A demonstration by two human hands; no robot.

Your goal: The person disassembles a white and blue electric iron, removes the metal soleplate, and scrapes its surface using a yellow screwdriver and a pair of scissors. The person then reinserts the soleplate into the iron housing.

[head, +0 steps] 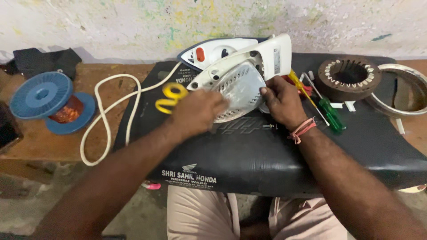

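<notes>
Head view: 1 white clothes iron (242, 73) lies tipped on its side on the black seat cushion (249, 151), its grey soleplate facing us. The left hand (198, 111) rests on the soleplate's lower edge, fingers curled together on it. The right hand (280, 100) presses the soleplate's right edge, fingers together. Beside it lie 2 screwdrivers (327, 111), 1 green-handled, 1 yellow. 1 blue wire spool (51, 102) sits well apart, with 1 motor stator (349, 78) at right.
</notes>
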